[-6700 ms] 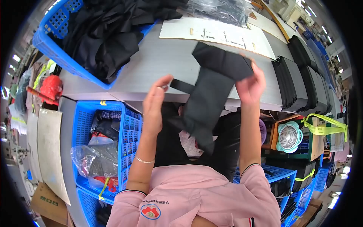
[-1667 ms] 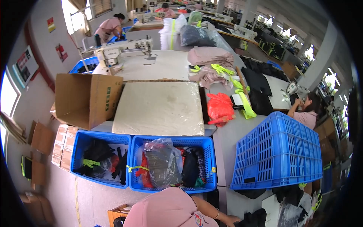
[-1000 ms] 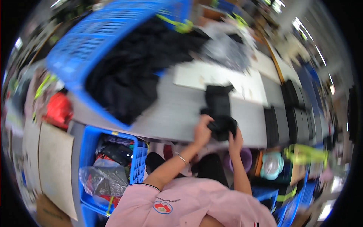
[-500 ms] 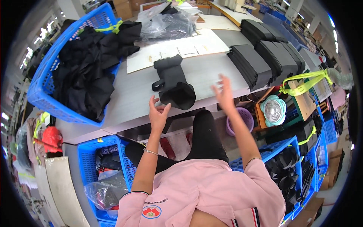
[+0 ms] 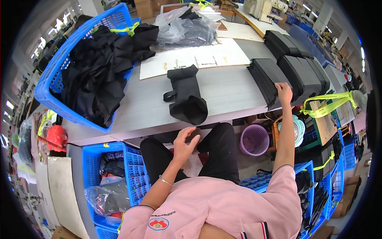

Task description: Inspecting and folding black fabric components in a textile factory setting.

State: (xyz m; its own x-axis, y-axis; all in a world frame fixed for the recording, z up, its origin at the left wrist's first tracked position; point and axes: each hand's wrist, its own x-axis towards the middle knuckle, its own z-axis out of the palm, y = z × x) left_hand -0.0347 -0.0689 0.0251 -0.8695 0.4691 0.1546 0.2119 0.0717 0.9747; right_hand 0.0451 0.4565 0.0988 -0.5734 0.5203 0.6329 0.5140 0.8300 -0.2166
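My right hand point(image 5: 284, 94) reaches out to the front stack of flat black panels point(image 5: 265, 73) on the right of the table. Its fingers are pinched at the right edge of that stack, on what looks like the top panel. My left hand point(image 5: 186, 145) hovers over my lap, just off the table's front edge, fingers apart and holding nothing. A black fabric pouch point(image 5: 186, 88) lies mid-table, its open mouth facing me and a small loop sticking out on its left. Neither hand touches the pouch.
More black panel stacks point(image 5: 299, 73) stand behind. A blue crate point(image 5: 47, 97) of black fabric pieces occupies the table's left. A white board point(image 5: 234, 53) and clear plastic bags point(image 5: 187, 34) lie at the back. Below the table are a purple basket point(image 5: 254, 140) and a turquoise fan point(image 5: 299, 129).
My right hand has swung right from above the table to the panel stack and closed there. My left hand has drawn back from beside the pouch toward my lap.
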